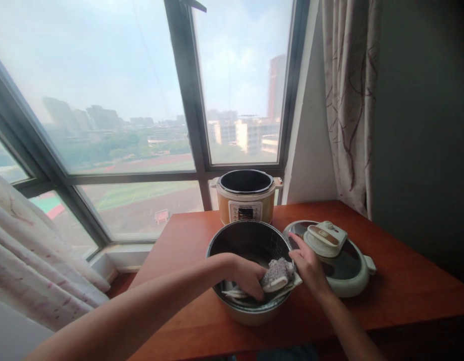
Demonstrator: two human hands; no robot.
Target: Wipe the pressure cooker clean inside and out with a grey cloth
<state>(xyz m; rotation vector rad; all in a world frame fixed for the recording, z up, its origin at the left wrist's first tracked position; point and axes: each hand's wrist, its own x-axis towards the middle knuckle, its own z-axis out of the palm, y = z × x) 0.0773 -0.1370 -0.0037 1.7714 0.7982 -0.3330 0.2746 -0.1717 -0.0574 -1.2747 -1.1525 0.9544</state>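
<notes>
Bare surface [179, 240] lies open on the left; my left hand [247, 277] dips inside the inner pot [250, 240], curled around a grey cloth [277, 273]. My right hand [310, 266] pinches the pot's right rim, beside the lid [335, 255].

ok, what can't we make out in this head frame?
- Bottom of the inner pot: covered by the left hand and the cloth.
- Left hand fingertips: tucked under the cloth, grip unclear.
- Cooker panel labels: too small.
- Right hand palm: turned away; thumb side hidden.
- Lid underside: faces the table.
</notes>
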